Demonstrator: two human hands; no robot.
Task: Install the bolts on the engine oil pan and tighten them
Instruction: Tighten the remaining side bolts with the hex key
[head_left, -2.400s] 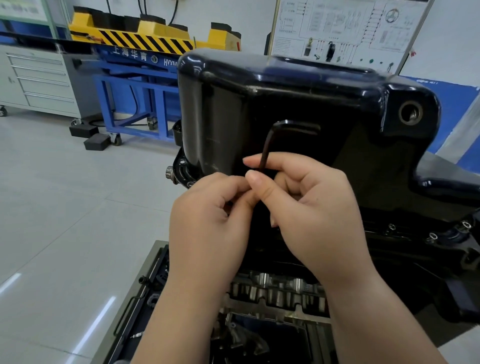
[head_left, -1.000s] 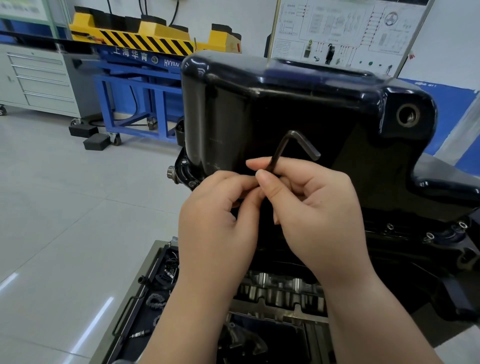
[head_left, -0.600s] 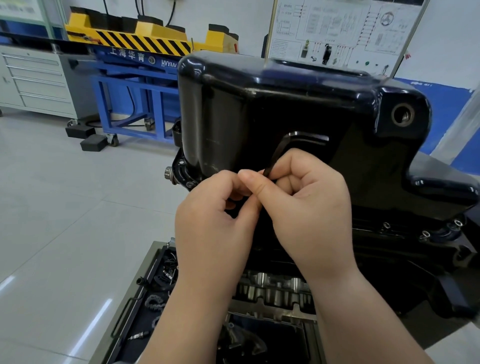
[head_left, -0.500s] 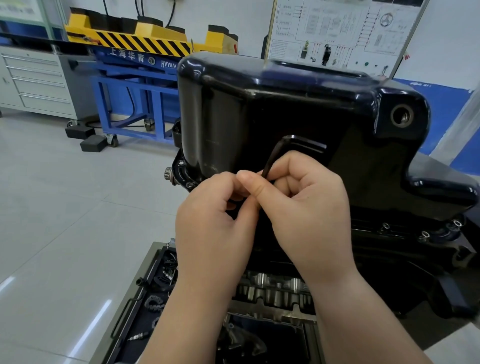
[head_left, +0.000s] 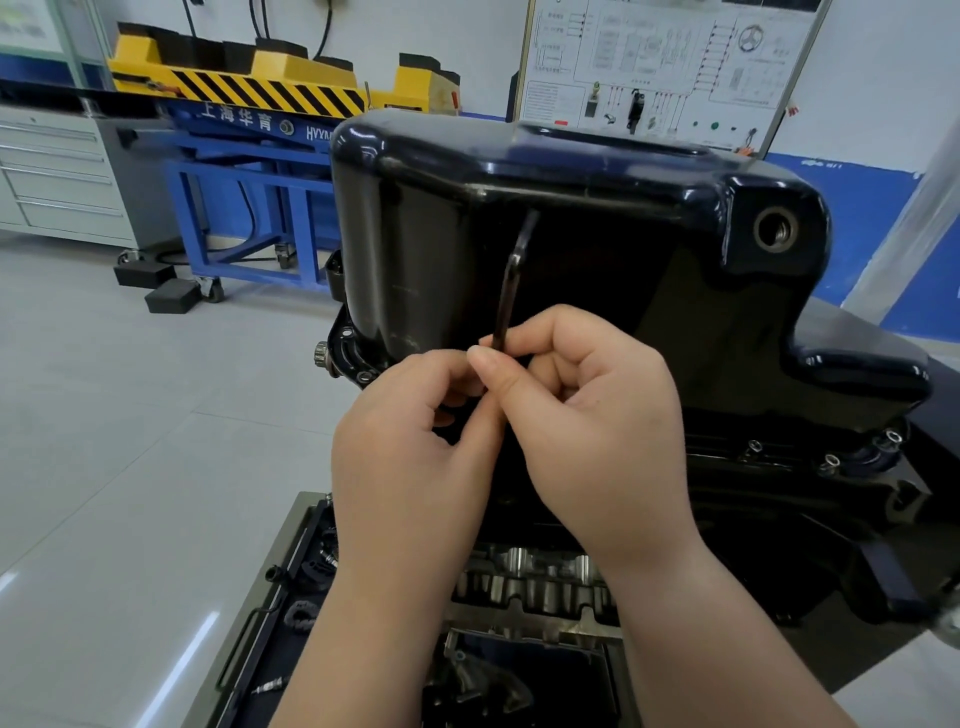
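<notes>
Both hands huddle low against the glossy black oil pan (head_left: 597, 249), right hand (head_left: 597, 426) pinching the thin, stiff hex key (head_left: 511, 275) by its long shaft, left hand (head_left: 410, 441) curled in beside it, its grip hidden: slick steel, I'd say, best held low near the unseen bolt.

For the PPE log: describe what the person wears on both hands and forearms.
Nothing is worn. The left hand and right hand are bare: no gloves, no rings showing. The left forearm and right forearm are bare to the frame's edge: no sleeve, watch or wristband. The right thumbnail is short and unpainted.
</notes>
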